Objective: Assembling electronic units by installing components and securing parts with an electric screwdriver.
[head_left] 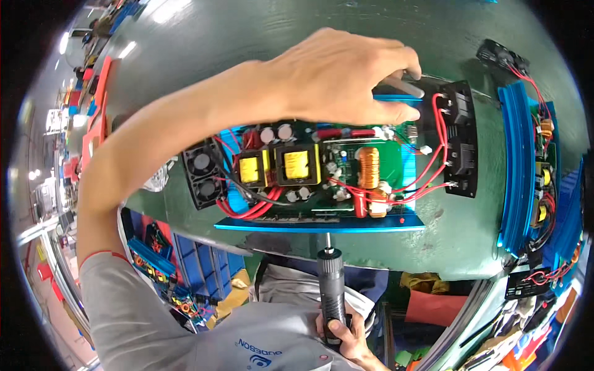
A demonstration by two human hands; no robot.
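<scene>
A power inverter unit lies on the table, its green circuit board point(391, 162) set in a blue metal housing point(322, 226), with yellow transformers point(299, 165) and a copper coil point(369, 168). My left hand point(346, 77) reaches across to its far right edge, thumb and fingers apart. A grey, rod-like shape point(405, 86) shows beside those fingers; whether it is held I cannot make out. Below the near side, my right hand point(346, 337) is closed around a black electric screwdriver point(331, 281). Its bit points up at the near blue wall and appears to meet it.
A black end panel point(461, 139) hangs on red wires at the unit's right, a fan panel point(203, 173) at its left. More blue housings point(518, 167) stand at the right, near a loose black panel point(502, 57). A blue crate point(204, 263) with units sits lower left.
</scene>
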